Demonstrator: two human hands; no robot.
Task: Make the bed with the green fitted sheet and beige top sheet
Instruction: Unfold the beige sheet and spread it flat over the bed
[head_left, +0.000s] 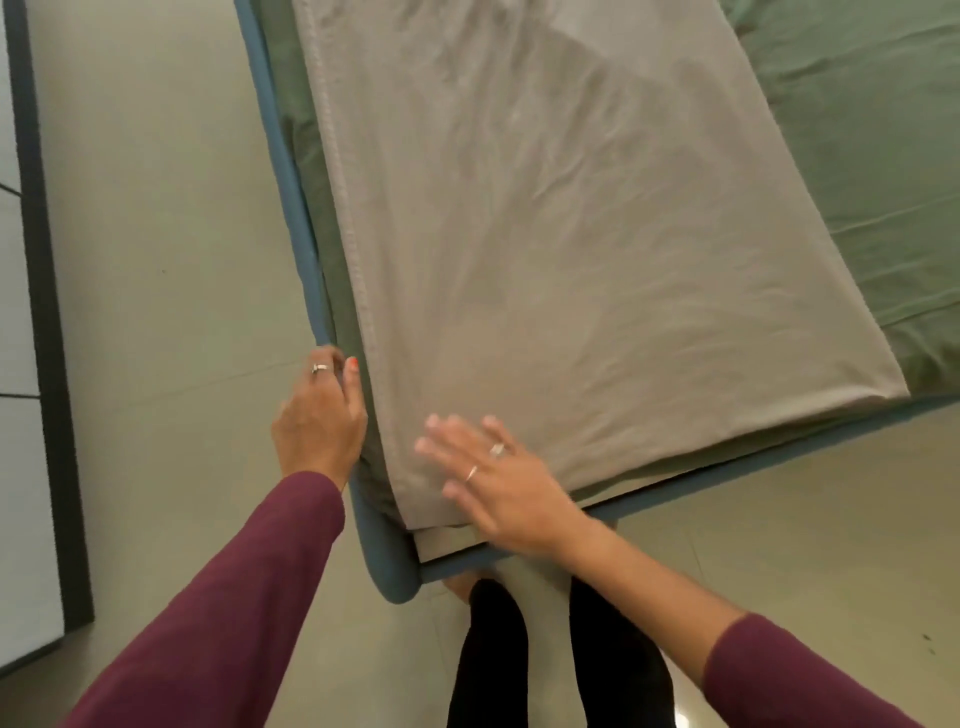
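Head view | green fitted sheet already lying on | beige top sheet covering part | left hand curling at bed edge, grip unclear | right hand pressing flat, fingers spread | spreading remaining.

Beige top sheet: matt woven cloth, finely creased, stitched hem along its 9 o'clock edge.
Green fitted sheet: matt cloth, softly wrinkled.
Bed frame: blue-grey, matt; apparently fabric-covered padding, though blur leaves this uncertain.
Floor: smooth, pale, faint sheen.
Sleeve: maroon knit cloth, matt.
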